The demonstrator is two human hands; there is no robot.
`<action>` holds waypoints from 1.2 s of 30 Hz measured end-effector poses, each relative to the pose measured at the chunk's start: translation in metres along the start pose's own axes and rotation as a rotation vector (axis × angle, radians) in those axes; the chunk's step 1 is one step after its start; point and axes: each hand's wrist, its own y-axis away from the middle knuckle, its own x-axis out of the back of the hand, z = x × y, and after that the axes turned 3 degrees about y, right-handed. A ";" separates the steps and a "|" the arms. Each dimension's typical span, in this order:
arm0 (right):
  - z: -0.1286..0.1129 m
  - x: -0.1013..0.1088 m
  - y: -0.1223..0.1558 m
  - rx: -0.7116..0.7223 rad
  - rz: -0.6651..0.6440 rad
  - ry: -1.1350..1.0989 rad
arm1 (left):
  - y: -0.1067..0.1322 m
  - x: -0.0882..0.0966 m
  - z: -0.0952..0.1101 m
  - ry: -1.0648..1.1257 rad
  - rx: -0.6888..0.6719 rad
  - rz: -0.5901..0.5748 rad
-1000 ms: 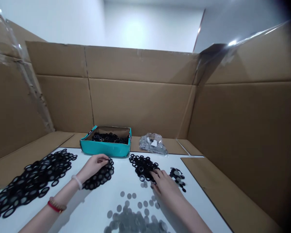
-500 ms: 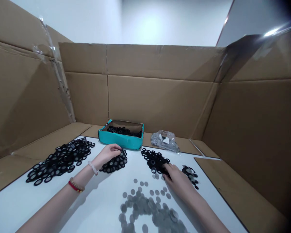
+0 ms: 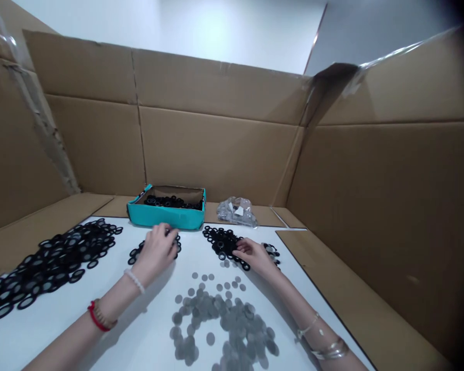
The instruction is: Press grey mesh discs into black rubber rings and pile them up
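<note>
My left hand (image 3: 156,252) lies palm down over a small heap of black rings (image 3: 137,253) in front of the teal box (image 3: 166,216), fingers curled onto the rings. My right hand (image 3: 253,255) reaches into a second heap of black rings (image 3: 220,241), fingertips pinched at its near edge; what they hold is too small to tell. Grey round discs (image 3: 220,322) are spread on the white table (image 3: 147,330) between my forearms. A third small cluster of rings (image 3: 272,251) lies just right of my right hand.
A large spread of black rings (image 3: 50,260) covers the table's left side. The teal box holds more rings. A clear plastic bag (image 3: 236,210) sits beside it. Tall cardboard walls (image 3: 216,149) enclose the table on three sides.
The head view has shifted. My left hand has flattened over its ring heap. My right hand has moved up to the near edge of the middle heap.
</note>
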 end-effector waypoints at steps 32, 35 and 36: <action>-0.076 -0.007 0.049 0.181 -0.581 0.100 | 0.029 -0.010 0.060 1.019 0.412 -0.489; -0.075 -0.004 0.046 0.166 -0.551 0.029 | 0.031 -0.010 0.061 1.014 0.401 -0.472; -0.075 -0.004 0.046 0.166 -0.543 0.018 | 0.032 -0.009 0.062 1.008 0.395 -0.469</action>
